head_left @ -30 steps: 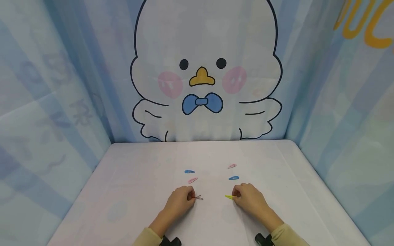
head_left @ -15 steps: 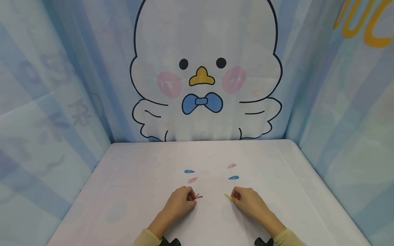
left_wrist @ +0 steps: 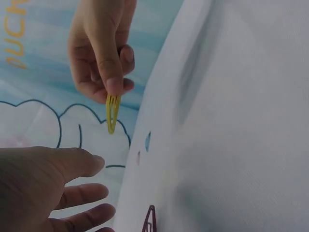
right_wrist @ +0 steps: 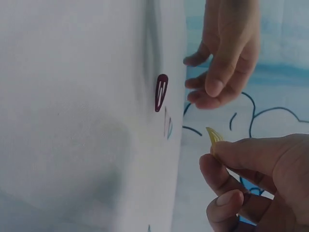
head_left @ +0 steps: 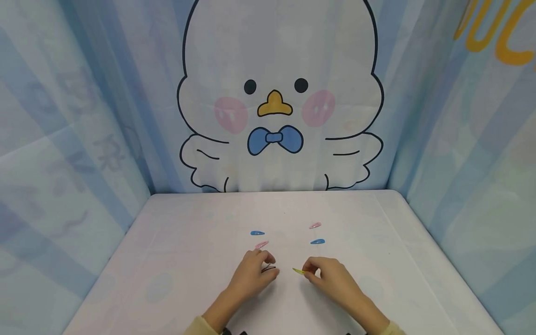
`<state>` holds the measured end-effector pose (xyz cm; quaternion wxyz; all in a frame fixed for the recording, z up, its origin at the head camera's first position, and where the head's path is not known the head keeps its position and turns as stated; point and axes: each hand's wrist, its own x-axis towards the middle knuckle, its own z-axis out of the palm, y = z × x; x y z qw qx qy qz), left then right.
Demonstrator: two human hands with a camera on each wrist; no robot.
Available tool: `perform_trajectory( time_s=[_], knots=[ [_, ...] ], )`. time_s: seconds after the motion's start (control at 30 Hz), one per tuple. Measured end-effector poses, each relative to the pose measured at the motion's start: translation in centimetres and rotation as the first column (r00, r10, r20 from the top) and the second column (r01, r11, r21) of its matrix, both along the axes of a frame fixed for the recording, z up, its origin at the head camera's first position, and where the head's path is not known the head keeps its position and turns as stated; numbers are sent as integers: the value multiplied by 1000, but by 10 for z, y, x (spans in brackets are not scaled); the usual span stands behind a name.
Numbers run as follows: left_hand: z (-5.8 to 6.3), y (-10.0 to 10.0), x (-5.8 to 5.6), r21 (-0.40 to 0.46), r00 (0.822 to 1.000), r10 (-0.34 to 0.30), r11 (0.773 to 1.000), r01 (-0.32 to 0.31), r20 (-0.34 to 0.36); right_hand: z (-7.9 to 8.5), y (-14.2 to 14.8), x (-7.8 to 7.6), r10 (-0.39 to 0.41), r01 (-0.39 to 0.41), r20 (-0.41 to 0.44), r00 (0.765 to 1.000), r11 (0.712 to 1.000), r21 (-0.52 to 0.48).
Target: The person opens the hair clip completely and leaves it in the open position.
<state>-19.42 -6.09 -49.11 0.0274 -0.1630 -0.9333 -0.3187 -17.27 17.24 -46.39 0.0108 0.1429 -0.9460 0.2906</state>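
My right hand (head_left: 332, 279) pinches a yellow snap hair clip (head_left: 298, 271) between thumb and fingertips, its free end pointing left toward my other hand. In the left wrist view that yellow clip (left_wrist: 112, 113) hangs above the tabletop. A dark red snap hair clip (right_wrist: 161, 92) lies on the white table. Over it hovers my left hand (head_left: 251, 274), thumb and fingers spread and holding nothing; in the head view this hand partly covers the red clip (head_left: 269, 268).
Farther back on the white table (head_left: 201, 279) lie a blue clip (head_left: 257, 233) and a pink clip (head_left: 262, 244) on the left, and a pink clip (head_left: 315, 225) and a blue clip (head_left: 318, 241) on the right. Printed cloth curtains (head_left: 460, 186) enclose the table's back and sides.
My left hand has let go of the dark red clip, and its fingers have spread. My right hand has lifted the yellow clip and carried it left, toward the left hand.
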Motion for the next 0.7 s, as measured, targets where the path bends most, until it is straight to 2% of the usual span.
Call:
perform_trajectory(
  time_s=[0.17,0.3,0.4,0.53,0.7],
  knots=[
    [16,9,9,88,993,-117,989,119,-33,12,-6,8,24,-24,-26,999,1000,-13],
    [30,12,18,127,985,-163,977,169,-57,23,-8,14,35,-36,-48,998,999,-21],
    [40,13,25,136,982,-168,975,178,-84,32,-8,21,49,-52,-84,995,998,-30],
    [53,14,33,162,977,-152,971,176,-150,46,-7,31,61,-73,-174,983,995,-64],
    [76,11,44,224,963,-101,962,158,-248,63,-9,42,49,-95,-340,939,988,-120]
  ],
)
